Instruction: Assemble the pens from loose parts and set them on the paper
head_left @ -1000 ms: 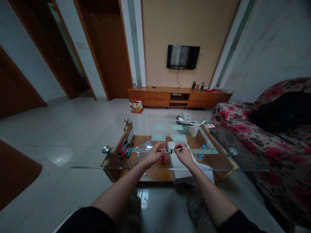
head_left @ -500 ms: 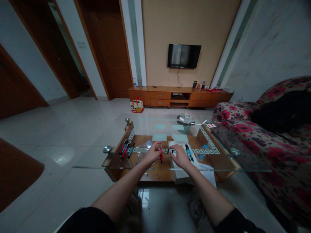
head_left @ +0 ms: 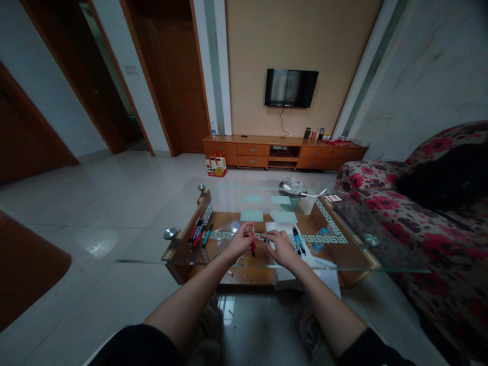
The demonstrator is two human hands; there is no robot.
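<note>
My left hand [head_left: 239, 241] is closed around a slim red pen [head_left: 253, 246], held upright with a thin clear or white upper part and a dark lower end. To its right, my right hand [head_left: 281, 246] is low over the glass tabletop, palm down. Its fingers stretch left toward the pen, thumb apart from them. Small black pieces [head_left: 267, 240] show under its fingertips, partly hidden; they look like pen parts. Right of this hand lie blue and black pens [head_left: 299, 241]. Red, black and blue pens [head_left: 197, 234] are grouped at the table's left.
A clear plastic bag [head_left: 224, 234] lies left of my left hand. A bottle with a blue cap [head_left: 319, 239] is at the right. The glass table [head_left: 145, 249] has metal knobs at its corners. Beyond stand a waste basket [head_left: 290, 202] and a flowered sofa [head_left: 381, 203].
My right hand's fingers have come down and left over the small black pieces, which are now more covered. My left hand still holds the red pen. The view has shifted slightly.
</note>
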